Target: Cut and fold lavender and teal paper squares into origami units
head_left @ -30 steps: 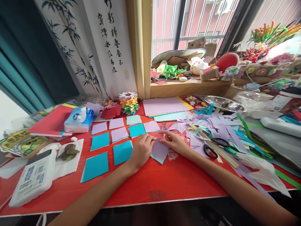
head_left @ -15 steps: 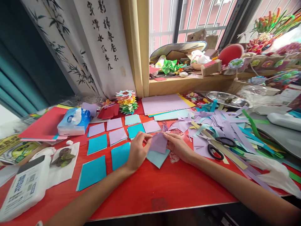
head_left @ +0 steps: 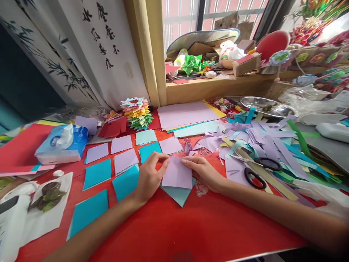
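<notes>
A purple paper square (head_left: 177, 175) is held up between my two hands, above a light-blue paper square (head_left: 178, 196) lying cornerwise on the table. My left hand (head_left: 152, 173) pinches its upper left corner between thumb and forefinger. At the upper right, my right hand (head_left: 205, 171) grips the edge, thumb in front and the other fingers behind. To the left lie stacks of cut squares: a teal stack (head_left: 97, 173), a purple stack (head_left: 125, 160) and several others. Part of another teal stack (head_left: 124, 183) is hidden by my left hand.
Black-handled scissors (head_left: 256, 176) lie right, beside a heap of paper strips (head_left: 261, 138). Large purple sheets (head_left: 188, 115) and a folded-paper tower (head_left: 137, 113) stand at the back. A tissue pack (head_left: 62, 143) is left, and a metal tray (head_left: 268, 105) back right.
The purple square now faces the camera flatter and more upright, its lower edge level. Both hands still hold its top corners. The camera view has shifted nearer and turned slightly.
</notes>
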Demonstrator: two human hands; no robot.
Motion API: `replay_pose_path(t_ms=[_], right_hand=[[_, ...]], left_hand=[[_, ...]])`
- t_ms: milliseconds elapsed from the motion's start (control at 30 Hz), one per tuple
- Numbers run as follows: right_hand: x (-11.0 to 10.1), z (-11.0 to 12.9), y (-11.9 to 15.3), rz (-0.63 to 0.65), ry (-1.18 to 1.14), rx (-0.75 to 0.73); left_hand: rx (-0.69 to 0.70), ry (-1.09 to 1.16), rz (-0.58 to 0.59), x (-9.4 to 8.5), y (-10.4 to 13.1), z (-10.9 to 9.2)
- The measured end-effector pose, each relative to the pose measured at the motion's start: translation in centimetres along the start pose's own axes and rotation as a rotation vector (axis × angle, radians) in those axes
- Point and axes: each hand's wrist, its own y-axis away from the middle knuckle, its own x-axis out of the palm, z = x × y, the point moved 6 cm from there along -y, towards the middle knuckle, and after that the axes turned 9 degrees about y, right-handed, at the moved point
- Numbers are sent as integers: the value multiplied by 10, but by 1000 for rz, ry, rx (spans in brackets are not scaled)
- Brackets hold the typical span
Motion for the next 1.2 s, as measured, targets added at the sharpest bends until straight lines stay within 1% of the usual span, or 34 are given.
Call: replay_pose_path(t_ms=[100,167,333,433,600,733,933,1200], right_hand=[[0,0,0,-3,4,11],[0,-1,-1,-3,14,17],[-4,-3,-1,13,2,50],[-6,-2,1,5,-11,52],[-6,0,3,0,22,56],[-6,1,3,17,27,60],[-5,0,3,49,40,56],[-5,-1,4,68,19,55]], left_hand=[[202,-82,48,5,3,-9],[306,-124,72,9,6,-13],[422,-99,157,13,11,-20],[431,-83,182,13,12,-22],[462,-41,176,12,14,-26],[489,-11,209,13,15,-28],[453,24,237,14,12,-30],[446,25,277,16,11,-30]])
